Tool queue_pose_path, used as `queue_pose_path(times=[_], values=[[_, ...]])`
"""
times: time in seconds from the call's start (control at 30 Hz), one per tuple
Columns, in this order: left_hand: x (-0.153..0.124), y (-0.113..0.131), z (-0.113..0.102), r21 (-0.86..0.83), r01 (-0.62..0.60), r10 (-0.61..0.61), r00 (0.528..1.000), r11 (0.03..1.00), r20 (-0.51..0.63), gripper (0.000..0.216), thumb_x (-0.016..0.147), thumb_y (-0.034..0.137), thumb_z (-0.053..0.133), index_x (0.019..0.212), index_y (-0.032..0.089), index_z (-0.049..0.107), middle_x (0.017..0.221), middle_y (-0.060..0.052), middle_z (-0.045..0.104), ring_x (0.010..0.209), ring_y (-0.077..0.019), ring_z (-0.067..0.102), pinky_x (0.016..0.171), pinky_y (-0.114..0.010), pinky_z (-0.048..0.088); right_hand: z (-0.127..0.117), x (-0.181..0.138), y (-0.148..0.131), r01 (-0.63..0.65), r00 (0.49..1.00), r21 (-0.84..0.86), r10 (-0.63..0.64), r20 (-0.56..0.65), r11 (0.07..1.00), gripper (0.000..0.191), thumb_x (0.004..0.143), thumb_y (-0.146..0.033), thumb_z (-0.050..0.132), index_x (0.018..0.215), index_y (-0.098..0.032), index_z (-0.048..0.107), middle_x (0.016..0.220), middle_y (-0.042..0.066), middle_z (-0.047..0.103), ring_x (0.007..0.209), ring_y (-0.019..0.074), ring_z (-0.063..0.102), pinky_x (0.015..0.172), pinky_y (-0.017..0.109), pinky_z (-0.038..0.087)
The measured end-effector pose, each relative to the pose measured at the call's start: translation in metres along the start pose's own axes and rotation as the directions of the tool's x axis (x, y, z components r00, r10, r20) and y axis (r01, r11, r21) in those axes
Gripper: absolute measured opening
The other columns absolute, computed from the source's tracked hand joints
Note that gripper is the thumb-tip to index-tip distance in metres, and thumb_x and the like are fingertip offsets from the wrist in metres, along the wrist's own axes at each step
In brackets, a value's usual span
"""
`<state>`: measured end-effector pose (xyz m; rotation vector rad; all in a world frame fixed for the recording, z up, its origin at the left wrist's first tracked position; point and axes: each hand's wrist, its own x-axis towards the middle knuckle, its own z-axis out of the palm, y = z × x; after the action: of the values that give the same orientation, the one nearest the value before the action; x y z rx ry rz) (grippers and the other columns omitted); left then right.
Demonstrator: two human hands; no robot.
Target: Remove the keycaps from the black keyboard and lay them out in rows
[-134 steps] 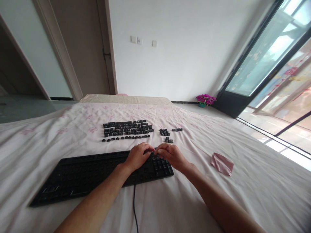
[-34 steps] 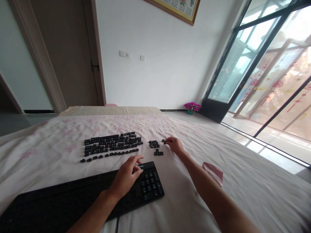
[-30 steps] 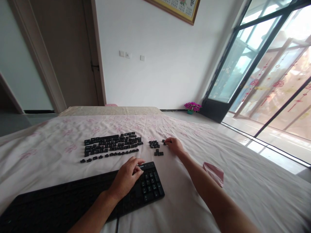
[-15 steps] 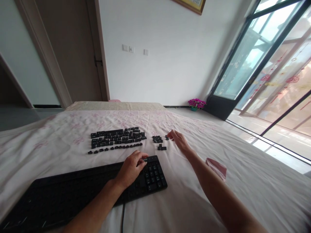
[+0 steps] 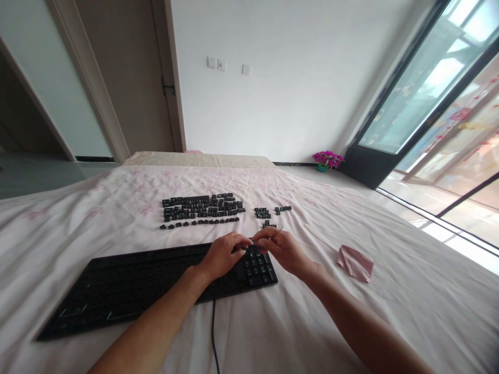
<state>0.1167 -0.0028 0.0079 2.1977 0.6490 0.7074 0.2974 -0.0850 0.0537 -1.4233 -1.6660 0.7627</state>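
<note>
A black keyboard (image 5: pixel 148 278) lies at a slant on the pale bedsheet, most of its key field bare of keycaps and keys still standing on the number pad at its right end. My left hand (image 5: pixel 224 254) is over the keyboard, its thumb and fingers drawn together beside the number pad's top; what they hold, if anything, is hidden. Facing it, my right hand (image 5: pixel 283 252) pinches a thin wire keycap puller (image 5: pixel 279 226), whose loop sticks up behind the fingers. Both hands' fingertips nearly meet over the number pad's top row.
Loose black keycaps (image 5: pixel 202 208) lie in rows beyond the keyboard, with smaller groups (image 5: pixel 262 213) to their right. A pink cloth (image 5: pixel 355 263) rests at right. The keyboard's cable (image 5: pixel 214 332) runs toward me. Purple flowers (image 5: pixel 327 159) stand on the floor by the glass door.
My right hand has come back from the loose keycaps at the right to the number pad, the wire puller still in it. My left hand stays on the keyboard. The view has shifted.
</note>
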Motion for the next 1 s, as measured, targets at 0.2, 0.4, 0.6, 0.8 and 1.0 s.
queue_pose_path(times=[0.2, 0.4, 0.6, 0.8, 1.0], values=[[0.0, -0.002, -0.001, 0.072, -0.02, 0.017, 0.999, 0.997, 0.042, 0.026, 0.077, 0.01, 0.054, 0.097, 0.021, 0.066, 0.091, 0.0, 0.063, 0.08, -0.0139, 0.058, 0.074, -0.024, 0.044, 0.005, 0.006, 0.003, 0.051, 0.999, 0.001, -0.051, 0.007, 0.999, 0.018, 0.087, -0.028, 0.055, 0.082, -0.016, 0.066, 0.08, 0.002, 0.061, 0.063, 0.0109, 0.058, 0.061, 0.022, 0.047], [0.002, -0.011, 0.005, 0.167, -0.101, 0.089, 0.993, 0.981, 0.077, 0.01, 0.079, 0.02, 0.064, 0.088, 0.022, 0.065, 0.089, 0.001, 0.062, 0.085, -0.0155, 0.058, 0.074, -0.024, 0.041, 0.011, 0.007, 0.012, 0.098, 0.994, -0.052, -0.096, 0.042, 0.994, 0.016, 0.088, -0.028, 0.056, 0.082, -0.017, 0.065, 0.08, 0.002, 0.064, 0.071, 0.0135, 0.06, 0.068, 0.024, 0.047], [0.007, -0.013, 0.011, 0.235, -0.076, 0.066, 0.997, 0.969, 0.05, 0.015, 0.078, 0.034, 0.068, 0.079, 0.021, 0.062, 0.078, 0.003, 0.062, 0.08, -0.0162, 0.057, 0.067, -0.024, 0.036, 0.016, 0.004, 0.021, 0.295, 0.955, -0.232, -0.293, 0.044, 0.927, 0.019, 0.094, -0.028, 0.049, 0.085, -0.02, 0.065, 0.083, 0.003, 0.066, 0.082, 0.0158, 0.06, 0.082, 0.029, 0.044], [0.008, -0.005, 0.014, 0.221, -0.124, 0.119, 0.992, 0.967, 0.034, 0.025, 0.089, 0.038, 0.052, 0.074, 0.02, 0.059, 0.074, 0.002, 0.059, 0.073, -0.014, 0.055, 0.064, -0.024, 0.035, 0.031, -0.002, 0.032, 0.423, 0.891, -0.238, -0.449, -0.068, 0.875, 0.025, 0.096, -0.024, 0.039, 0.078, -0.019, 0.056, 0.074, 0.003, 0.057, 0.07, 0.0136, 0.055, 0.069, 0.026, 0.044], [0.005, -0.002, 0.015, 0.177, -0.206, 0.199, 0.978, 0.962, 0.055, 0.026, 0.094, 0.033, 0.043, 0.082, 0.02, 0.062, 0.081, 0.0, 0.061, 0.079, -0.0142, 0.057, 0.072, -0.024, 0.039, 0.034, -0.009, 0.035, 0.498, 0.832, -0.316, -0.548, -0.087, 0.807, 0.021, 0.095, -0.023, 0.04, 0.079, -0.019, 0.053, 0.073, 0.003, 0.056, 0.067, 0.0138, 0.054, 0.065, 0.027, 0.044]])
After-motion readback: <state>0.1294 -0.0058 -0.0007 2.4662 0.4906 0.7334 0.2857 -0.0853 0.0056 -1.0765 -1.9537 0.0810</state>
